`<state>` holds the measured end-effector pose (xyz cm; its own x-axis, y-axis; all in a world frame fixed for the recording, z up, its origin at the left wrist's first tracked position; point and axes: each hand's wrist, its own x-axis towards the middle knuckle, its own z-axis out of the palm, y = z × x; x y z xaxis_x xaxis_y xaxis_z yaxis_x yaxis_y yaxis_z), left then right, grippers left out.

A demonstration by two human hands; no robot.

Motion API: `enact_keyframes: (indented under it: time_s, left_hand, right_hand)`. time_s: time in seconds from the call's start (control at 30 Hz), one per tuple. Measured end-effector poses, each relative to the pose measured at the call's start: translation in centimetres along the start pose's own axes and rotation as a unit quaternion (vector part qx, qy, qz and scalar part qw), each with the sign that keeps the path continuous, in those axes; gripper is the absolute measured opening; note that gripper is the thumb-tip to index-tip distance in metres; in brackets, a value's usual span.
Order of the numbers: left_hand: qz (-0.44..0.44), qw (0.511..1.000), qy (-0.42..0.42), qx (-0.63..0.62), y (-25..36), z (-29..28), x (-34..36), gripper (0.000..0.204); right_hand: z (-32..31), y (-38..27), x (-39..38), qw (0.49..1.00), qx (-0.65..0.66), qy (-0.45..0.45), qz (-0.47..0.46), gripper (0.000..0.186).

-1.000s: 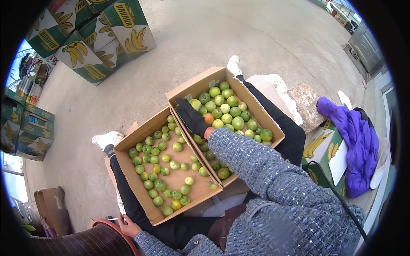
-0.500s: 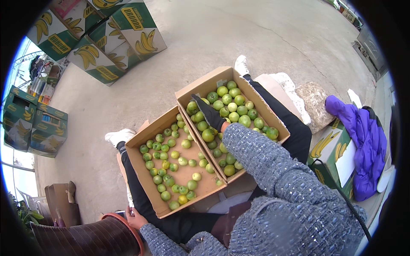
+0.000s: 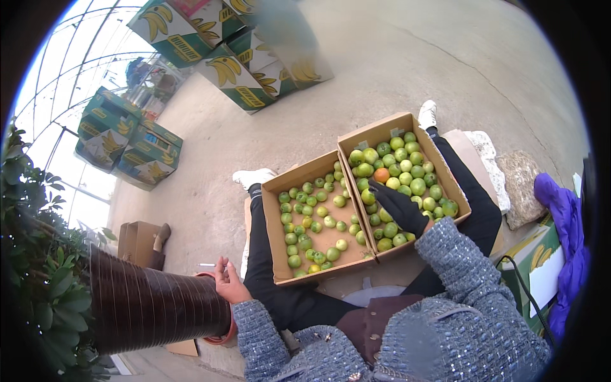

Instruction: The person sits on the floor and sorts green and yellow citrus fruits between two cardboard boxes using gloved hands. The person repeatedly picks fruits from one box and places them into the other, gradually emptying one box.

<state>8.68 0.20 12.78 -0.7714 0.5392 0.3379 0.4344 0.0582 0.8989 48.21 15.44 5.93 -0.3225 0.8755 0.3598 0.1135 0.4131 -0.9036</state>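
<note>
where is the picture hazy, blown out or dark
Head view: a haze veils the right part of the stacked green-and-white boxes; head view: the greenhouse glazing at upper left glares near white; head view: black fisheye corners, green fruit fairly sharp.

Green tomatoes (image 3: 418, 186), 1 orange tomato (image 3: 381, 175), black glove (image 3: 402, 209), white-flecked blue-grey sleeve (image 3: 458, 258)
</note>
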Motion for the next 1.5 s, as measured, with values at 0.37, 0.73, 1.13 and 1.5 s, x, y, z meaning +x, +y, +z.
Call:
enact_keyframes:
  time_s: [0.37, 0.73, 1.13, 1.5]
  left_hand:
    - [0.059, 0.935, -0.325, -0.125, 18.9, 5.9, -18.5, 0.036]
    - [0.113, 0.922, -0.370, -0.006, 20.7, 7.5, -23.1, 0.036]
    - [0.073, 0.925, -0.371, -0.043, 19.8, 8.3, -22.5, 0.036]
    - [0.045, 0.921, -0.382, -0.070, 18.2, 10.2, -20.9, 0.037]
  right_hand:
    - [1.0, -2.1, -4.1, 0.955, -0.217, -0.201, 0.035, 0.059]
    - [2.8, -1.3, -5.3, 0.922, -0.279, -0.251, -0.097, 0.047]
    - [2.2, -2.9, -6.6, 0.914, -0.291, -0.278, -0.055, 0.053]
    - [2.1, -2.9, -6.5, 0.921, -0.272, -0.270, -0.066, 0.022]
